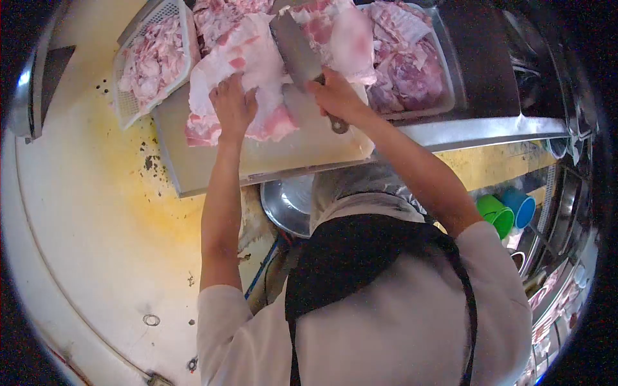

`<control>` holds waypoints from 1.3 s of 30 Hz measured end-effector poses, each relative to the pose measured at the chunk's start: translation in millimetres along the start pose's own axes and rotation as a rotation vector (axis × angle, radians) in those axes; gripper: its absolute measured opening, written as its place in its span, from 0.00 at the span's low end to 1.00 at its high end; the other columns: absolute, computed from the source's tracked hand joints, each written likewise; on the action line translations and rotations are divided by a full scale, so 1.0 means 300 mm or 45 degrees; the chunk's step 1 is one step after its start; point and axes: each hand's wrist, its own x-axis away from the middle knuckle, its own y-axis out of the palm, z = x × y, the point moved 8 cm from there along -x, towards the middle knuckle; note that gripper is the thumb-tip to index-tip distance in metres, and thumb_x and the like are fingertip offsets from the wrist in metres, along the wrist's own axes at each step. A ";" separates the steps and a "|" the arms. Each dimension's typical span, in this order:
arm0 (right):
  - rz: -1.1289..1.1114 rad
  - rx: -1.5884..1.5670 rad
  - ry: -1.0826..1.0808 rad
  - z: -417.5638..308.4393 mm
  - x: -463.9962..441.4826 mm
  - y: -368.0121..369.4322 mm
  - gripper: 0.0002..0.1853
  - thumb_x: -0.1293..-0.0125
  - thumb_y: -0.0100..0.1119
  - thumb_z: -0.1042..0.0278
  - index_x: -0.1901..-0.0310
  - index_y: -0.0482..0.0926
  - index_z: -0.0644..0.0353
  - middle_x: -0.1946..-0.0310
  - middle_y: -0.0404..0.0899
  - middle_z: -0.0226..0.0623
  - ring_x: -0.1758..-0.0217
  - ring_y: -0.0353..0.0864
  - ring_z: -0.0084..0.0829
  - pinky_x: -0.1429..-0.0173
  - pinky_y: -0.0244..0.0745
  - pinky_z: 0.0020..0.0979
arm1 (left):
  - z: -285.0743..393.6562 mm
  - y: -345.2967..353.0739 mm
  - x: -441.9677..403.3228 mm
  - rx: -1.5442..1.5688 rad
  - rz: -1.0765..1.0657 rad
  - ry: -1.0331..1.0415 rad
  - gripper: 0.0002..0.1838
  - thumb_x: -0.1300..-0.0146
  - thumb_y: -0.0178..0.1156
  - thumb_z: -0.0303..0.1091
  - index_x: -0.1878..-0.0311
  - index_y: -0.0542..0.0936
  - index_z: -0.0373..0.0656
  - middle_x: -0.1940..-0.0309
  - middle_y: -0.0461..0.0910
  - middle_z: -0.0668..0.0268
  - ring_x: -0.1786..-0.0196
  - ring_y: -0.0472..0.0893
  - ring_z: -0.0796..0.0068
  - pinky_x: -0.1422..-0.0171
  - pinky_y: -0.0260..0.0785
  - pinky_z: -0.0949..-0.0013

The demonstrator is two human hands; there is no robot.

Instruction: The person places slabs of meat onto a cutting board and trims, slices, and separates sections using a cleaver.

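My left hand (232, 106) rests on a broad slab of raw, fatty meat (264, 77), thumb apart from the fingers. In my right hand (338, 100) is a cleaver (295, 48), its wide blade pointing away from me and its dark handle end showing below my fist. The blade lies over the gap between the slab and another large piece of meat (344, 35); whether it touches either, I cannot tell. Beneath the meat is a pale cutting board (309, 145).
Left of the board, a white perforated basket (191, 48) holds meat scraps. A tray (449, 90) of meat pieces stands at the right, beside a metal counter edge (476, 130). Below are a metal basin (277, 206), a green bucket (494, 215) and a blue bucket (520, 207).
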 end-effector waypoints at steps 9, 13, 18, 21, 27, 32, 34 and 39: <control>-0.201 0.106 0.140 0.101 0.433 0.054 0.18 0.31 0.55 0.61 0.48 0.71 0.68 0.76 0.76 0.36 0.84 0.74 0.25 0.80 0.69 0.31 | -0.159 -0.167 0.093 0.349 -0.165 -0.238 0.24 0.47 0.66 0.29 0.44 0.77 0.48 0.56 0.84 0.56 0.54 0.81 0.49 0.49 0.73 0.53; -0.074 -0.013 0.074 0.070 0.318 0.059 0.19 0.30 0.56 0.62 0.48 0.71 0.69 0.81 0.73 0.32 0.85 0.72 0.24 0.80 0.68 0.30 | -0.157 -0.191 0.136 0.104 -0.160 -0.179 0.26 0.48 0.65 0.26 0.43 0.77 0.44 0.52 0.83 0.55 0.50 0.80 0.50 0.46 0.73 0.53; -0.133 0.013 0.232 0.037 0.377 0.058 0.20 0.30 0.57 0.58 0.49 0.71 0.70 0.75 0.76 0.40 0.82 0.78 0.32 0.76 0.75 0.36 | -0.134 -0.185 0.161 0.063 -0.177 -0.138 0.27 0.50 0.65 0.26 0.43 0.77 0.40 0.51 0.82 0.55 0.47 0.79 0.49 0.44 0.72 0.53; -0.251 0.070 0.322 0.026 0.501 -0.022 0.19 0.30 0.57 0.60 0.47 0.71 0.68 0.75 0.76 0.38 0.81 0.78 0.30 0.76 0.73 0.35 | -0.137 -0.172 0.170 0.052 -0.192 -0.122 0.27 0.51 0.67 0.27 0.43 0.77 0.41 0.52 0.82 0.55 0.49 0.79 0.50 0.45 0.72 0.54; 0.048 0.479 -0.171 0.086 0.482 -0.186 0.22 0.31 0.58 0.60 0.44 0.68 0.67 0.66 0.79 0.55 0.70 0.82 0.46 0.62 0.76 0.47 | -0.196 -0.019 -0.032 0.697 -0.646 -0.349 0.19 0.47 0.68 0.34 0.51 0.81 0.39 0.57 0.82 0.54 0.52 0.82 0.55 0.48 0.73 0.57; -0.087 0.295 0.148 0.101 0.440 -0.241 0.22 0.32 0.59 0.59 0.44 0.71 0.66 0.60 0.80 0.59 0.53 0.82 0.53 0.49 0.73 0.49 | -0.221 0.151 -0.336 0.774 -0.196 -0.497 0.25 0.46 0.69 0.44 0.49 0.81 0.38 0.53 0.83 0.51 0.50 0.83 0.56 0.46 0.74 0.58; -0.024 0.337 0.099 0.109 0.412 -0.257 0.22 0.32 0.59 0.58 0.45 0.72 0.67 0.61 0.81 0.57 0.55 0.83 0.51 0.50 0.74 0.48 | -0.226 0.233 -0.411 0.716 -0.229 -0.523 0.28 0.46 0.69 0.46 0.46 0.81 0.37 0.51 0.83 0.50 0.50 0.83 0.54 0.45 0.74 0.58; -0.007 0.276 -0.007 0.012 0.277 -0.254 0.24 0.32 0.59 0.57 0.43 0.72 0.67 0.63 0.82 0.54 0.62 0.83 0.47 0.57 0.76 0.45 | -0.177 0.217 -0.490 0.392 -0.468 -0.398 0.31 0.47 0.69 0.47 0.42 0.80 0.39 0.53 0.83 0.47 0.51 0.82 0.48 0.46 0.74 0.56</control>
